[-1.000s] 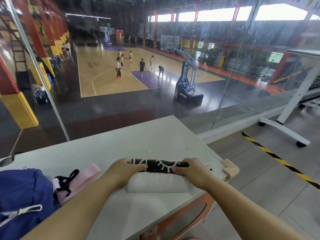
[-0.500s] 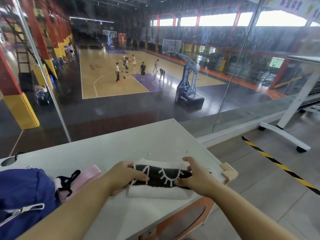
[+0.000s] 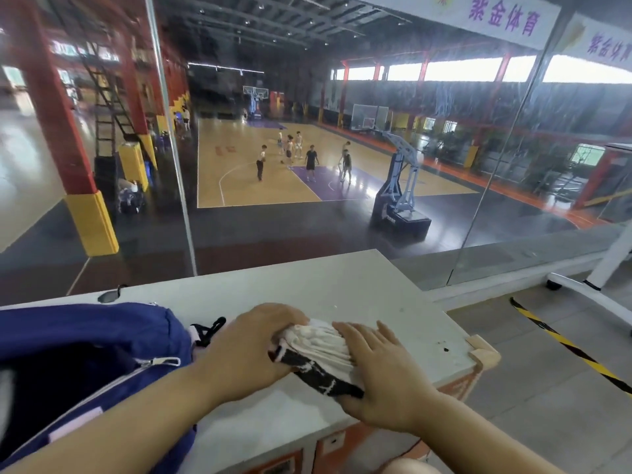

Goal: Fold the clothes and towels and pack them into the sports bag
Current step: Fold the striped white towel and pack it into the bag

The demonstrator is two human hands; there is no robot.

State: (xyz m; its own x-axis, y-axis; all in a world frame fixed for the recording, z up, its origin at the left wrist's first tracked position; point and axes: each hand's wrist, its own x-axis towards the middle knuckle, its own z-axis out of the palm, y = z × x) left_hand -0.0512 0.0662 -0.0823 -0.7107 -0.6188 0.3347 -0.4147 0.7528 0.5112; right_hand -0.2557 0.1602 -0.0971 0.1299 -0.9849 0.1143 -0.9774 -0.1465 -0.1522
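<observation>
A folded white towel (image 3: 316, 347) with a black patterned band lies bunched between my hands on the white table (image 3: 359, 292). My left hand (image 3: 253, 347) grips its left end, fingers curled around the cloth. My right hand (image 3: 379, 367) presses flat on its right side, with the thumb tucked under the black band. The blue sports bag (image 3: 85, 340) sits at the left, its zip open and the dark inside showing, close to my left forearm.
A black strap clip (image 3: 208, 331) and a pink edge lie between bag and towel. The table's right edge has a wooden corner guard (image 3: 482, 352). A glass wall stands right behind the table. On the floor at right run yellow-black tape (image 3: 567, 347) and a white wheeled frame (image 3: 588, 295).
The towel was lying flat under both hands; now it is gathered up and shifted left toward the bag. The view has swung so more of the bag shows.
</observation>
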